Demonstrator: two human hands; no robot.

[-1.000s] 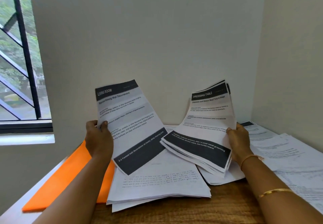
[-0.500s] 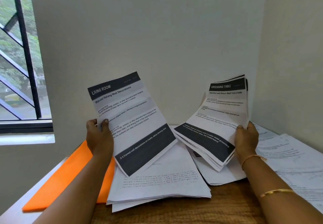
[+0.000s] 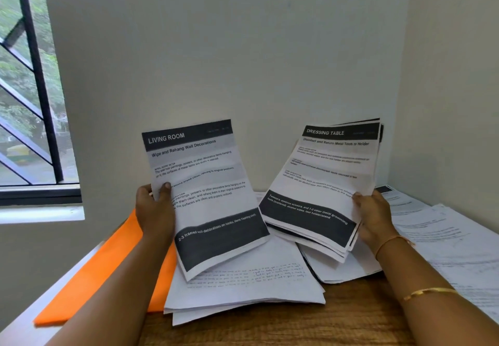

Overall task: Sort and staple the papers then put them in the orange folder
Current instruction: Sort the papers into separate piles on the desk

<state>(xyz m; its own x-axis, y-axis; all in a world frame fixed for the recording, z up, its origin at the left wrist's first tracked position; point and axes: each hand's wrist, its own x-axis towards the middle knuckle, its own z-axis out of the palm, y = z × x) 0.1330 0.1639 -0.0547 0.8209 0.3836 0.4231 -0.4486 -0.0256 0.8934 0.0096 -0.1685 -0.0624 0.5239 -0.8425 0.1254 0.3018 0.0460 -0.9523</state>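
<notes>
Paper, one white printed sheet headed LIVING ROOM (image 3: 205,191), is pinched by the left hand (image 3: 154,212), a thick white printed stack (image 3: 324,183) is gripped by the right hand (image 3: 375,217), and the flat orange folder (image 3: 102,278) is laid just below the left fingers.

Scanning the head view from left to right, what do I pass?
window → orange folder → left hand → LIVING ROOM sheet → DRESSING TABLE stack → right hand → loose papers
</notes>
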